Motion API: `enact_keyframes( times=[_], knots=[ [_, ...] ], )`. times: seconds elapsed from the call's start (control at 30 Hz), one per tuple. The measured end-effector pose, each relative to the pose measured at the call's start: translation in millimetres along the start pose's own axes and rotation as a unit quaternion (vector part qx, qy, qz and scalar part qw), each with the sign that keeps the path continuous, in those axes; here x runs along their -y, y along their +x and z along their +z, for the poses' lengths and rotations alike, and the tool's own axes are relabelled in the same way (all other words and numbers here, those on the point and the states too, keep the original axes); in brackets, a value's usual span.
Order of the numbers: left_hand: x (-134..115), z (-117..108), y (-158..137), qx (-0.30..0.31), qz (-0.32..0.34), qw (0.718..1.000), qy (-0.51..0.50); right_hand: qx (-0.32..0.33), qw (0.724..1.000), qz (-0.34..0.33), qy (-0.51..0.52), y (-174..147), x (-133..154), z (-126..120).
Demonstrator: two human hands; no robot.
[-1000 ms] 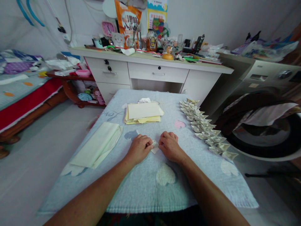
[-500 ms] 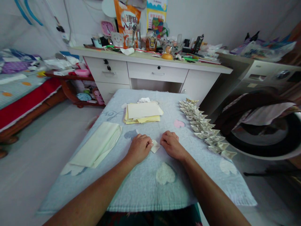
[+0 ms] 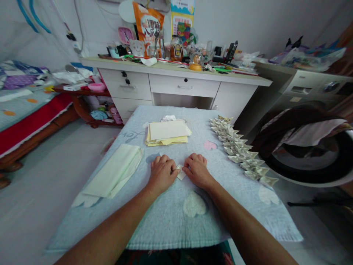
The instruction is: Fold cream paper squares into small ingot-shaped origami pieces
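Observation:
A small folded piece of pale paper (image 3: pixel 181 174) lies on the cloth between my hands. My left hand (image 3: pixel 163 172) is closed, its thumb and fingers pinching the paper's left corner. On the other side, my right hand (image 3: pixel 196 168) has its fingers curled, with the thumb and fingertips at the paper's right edge. Ahead of both hands rests a stack of cream and yellow paper sheets (image 3: pixel 168 130). To the left lies a long folded pale green sheet (image 3: pixel 114 171). A row of folded paper boats (image 3: pixel 234 145) runs down the right side.
A light blue cloth (image 3: pixel 165 228) with heart shapes covers the table. Behind it stands a white desk (image 3: pixel 184 82) crowded with a snack bag (image 3: pixel 149 27), a jar (image 3: pixel 176 48) and other items. A washing machine (image 3: pixel 306 88) is at the right, a bed (image 3: pixel 30 106) at the left.
My right hand has shifted slightly left, bringing its fingertips to the paper. The left hand stays at the paper's left corner with a small shift of its fingers.

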State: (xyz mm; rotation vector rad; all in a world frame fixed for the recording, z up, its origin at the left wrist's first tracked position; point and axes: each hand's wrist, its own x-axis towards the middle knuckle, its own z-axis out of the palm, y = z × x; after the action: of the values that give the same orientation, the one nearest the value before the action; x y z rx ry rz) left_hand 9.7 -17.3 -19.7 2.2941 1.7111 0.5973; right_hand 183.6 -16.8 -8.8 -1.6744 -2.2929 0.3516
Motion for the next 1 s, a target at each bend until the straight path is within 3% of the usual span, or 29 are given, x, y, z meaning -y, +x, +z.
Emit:
enact_keyframes(
  times=[0.6, 0.83, 1.0],
  knots=[
    [3.6, -8.8, -0.4, 0.049, -0.037, 0.998, -0.003, 0.0, 0.999, 0.012, -0.038, 0.6, 2.5, 2.1],
    [1.3, -4.4, 1.2, 0.025, -0.021, 0.999, 0.012, -0.002, 0.999, 0.013, -0.035, 0.6, 2.9, 2.8],
    [9.3, -5.7, 2.5, 0.051, -0.004, 0.999, -0.019, -0.005, 0.999, 0.012, -0.029, 1.2, 2.4, 3.6]
  ],
)
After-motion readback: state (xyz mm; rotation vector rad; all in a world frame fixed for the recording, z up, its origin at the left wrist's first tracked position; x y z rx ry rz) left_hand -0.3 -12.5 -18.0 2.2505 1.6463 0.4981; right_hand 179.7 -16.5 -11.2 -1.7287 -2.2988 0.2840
